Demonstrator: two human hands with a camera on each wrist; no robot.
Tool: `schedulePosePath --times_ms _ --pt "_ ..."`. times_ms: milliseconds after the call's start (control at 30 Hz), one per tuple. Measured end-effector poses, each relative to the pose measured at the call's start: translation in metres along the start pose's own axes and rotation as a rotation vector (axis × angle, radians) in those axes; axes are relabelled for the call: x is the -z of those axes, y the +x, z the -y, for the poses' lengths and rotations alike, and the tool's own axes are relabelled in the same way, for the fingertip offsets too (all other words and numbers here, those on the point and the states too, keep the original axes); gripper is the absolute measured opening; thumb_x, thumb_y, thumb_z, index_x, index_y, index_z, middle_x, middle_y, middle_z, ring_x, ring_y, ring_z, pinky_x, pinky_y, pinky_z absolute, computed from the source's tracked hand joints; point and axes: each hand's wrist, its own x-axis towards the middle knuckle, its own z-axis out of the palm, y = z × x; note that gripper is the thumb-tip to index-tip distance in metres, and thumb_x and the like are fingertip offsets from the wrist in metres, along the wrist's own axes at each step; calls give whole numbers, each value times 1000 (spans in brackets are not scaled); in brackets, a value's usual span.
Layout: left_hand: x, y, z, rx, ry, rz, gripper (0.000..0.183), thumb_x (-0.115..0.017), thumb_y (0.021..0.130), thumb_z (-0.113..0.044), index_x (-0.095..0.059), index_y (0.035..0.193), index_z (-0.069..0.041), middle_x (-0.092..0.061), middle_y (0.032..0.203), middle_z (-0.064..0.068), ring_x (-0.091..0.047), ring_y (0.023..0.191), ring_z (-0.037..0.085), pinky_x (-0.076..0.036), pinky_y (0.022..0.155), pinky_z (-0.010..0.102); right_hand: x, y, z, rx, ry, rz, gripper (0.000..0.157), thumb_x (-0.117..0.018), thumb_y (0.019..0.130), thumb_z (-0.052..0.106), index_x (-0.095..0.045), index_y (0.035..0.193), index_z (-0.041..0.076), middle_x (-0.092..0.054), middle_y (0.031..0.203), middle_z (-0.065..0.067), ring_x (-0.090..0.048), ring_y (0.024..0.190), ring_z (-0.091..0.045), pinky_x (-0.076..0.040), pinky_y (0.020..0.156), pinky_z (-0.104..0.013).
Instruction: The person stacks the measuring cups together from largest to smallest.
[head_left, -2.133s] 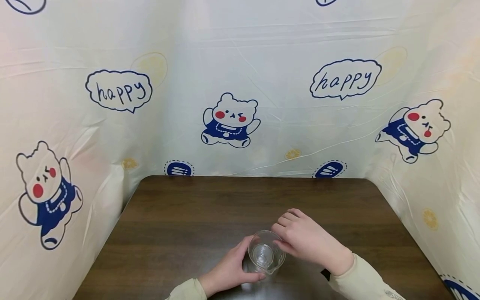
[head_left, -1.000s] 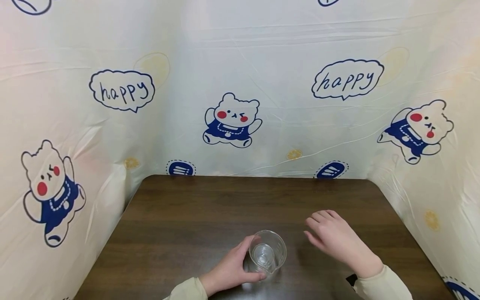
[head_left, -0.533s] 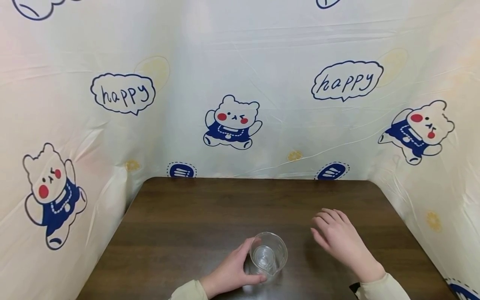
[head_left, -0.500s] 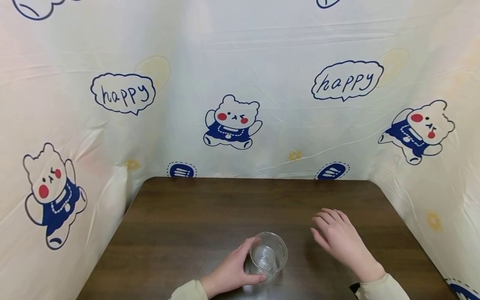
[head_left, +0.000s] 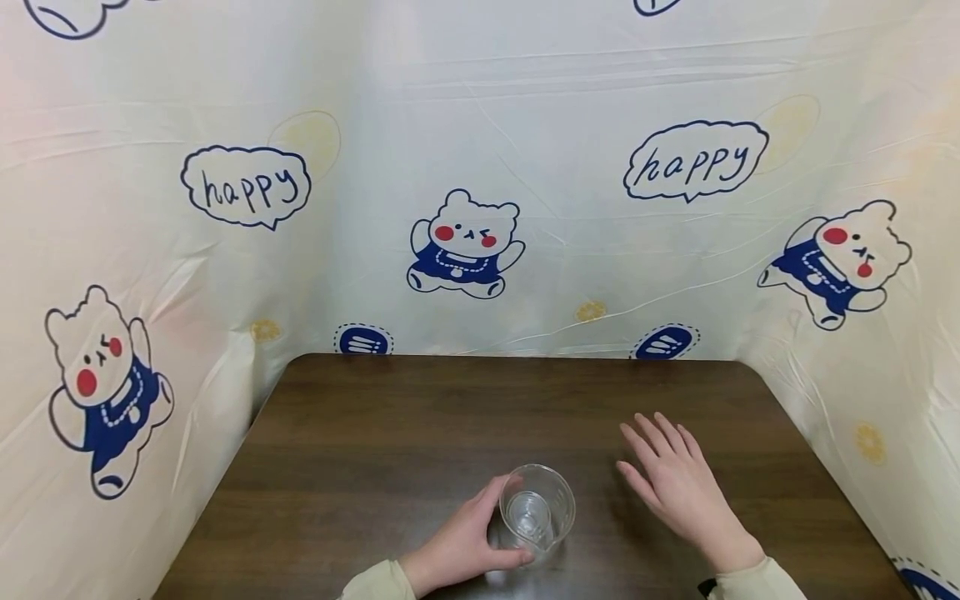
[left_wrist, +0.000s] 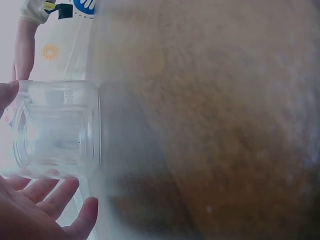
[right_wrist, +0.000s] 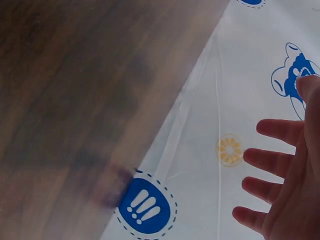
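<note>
A clear glass beaker with a pouring lip stands upright on the brown wooden table, near its front. Inside it sits a smaller clear glass vessel, seen through the wall in the left wrist view; it looks like a second, smaller beaker. My left hand holds the outer beaker from the left, thumb on the near side and fingers behind. To the right, apart from the glass, my right hand is over the table with fingers spread and nothing in it. The right wrist view shows those fingers extended.
A pale curtain printed with bears, "happy" bubbles and orange slices surrounds the table at the back and both sides. The table's far edge meets it. A dark patch shows by the right sleeve.
My right hand has left the beaker's rim and moved right, its fingers going from bent to spread. The left hand and beaker have stayed in place.
</note>
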Motion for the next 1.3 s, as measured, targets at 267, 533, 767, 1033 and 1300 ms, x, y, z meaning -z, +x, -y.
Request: schedulePosePath --times_ms 267,533,767,1033,1300 --pt "1 -1 -1 13 -6 3 84 -70 72 -60 -33 139 -24 -47 136 -7 -50 120 18 -42 97 34 -6 -3 2 -19 -23 21 63 -54 86 55 -48 137 18 -41 143 -13 -29 134 -37 -22 104 -55" --pt "2 -3 0 3 16 -4 84 -69 73 -59 -32 140 -24 -47 136 -7 -50 121 18 -42 97 34 -12 -8 0 -27 -35 16 68 -52 85 59 -46 139 18 -36 146 -15 -22 138 -37 -17 108 -54" --pt "1 -3 2 2 15 -3 84 -69 73 -59 -31 140 -25 -46 137 -8 -49 121 18 -42 97 34 -13 -8 1 -30 -1 14 68 -52 86 58 -45 140 18 -33 148 -14 -20 139 -35 -13 111 -51" --pt "0 -4 2 8 29 -16 89 -69 73 -60 -26 144 -26 -44 137 -8 -48 121 16 -41 98 36 -16 -6 2 -32 15 23 67 -54 86 57 -46 139 18 -36 147 -14 -22 138 -35 -12 111 -51" --pt "1 -7 5 -21 -43 -9 88 -69 78 -53 -21 146 -26 -44 135 -6 -47 118 11 -43 96 34 -18 -7 2 -39 30 37 65 -54 86 56 -49 137 17 -38 145 -13 -23 138 -35 -17 108 -54"
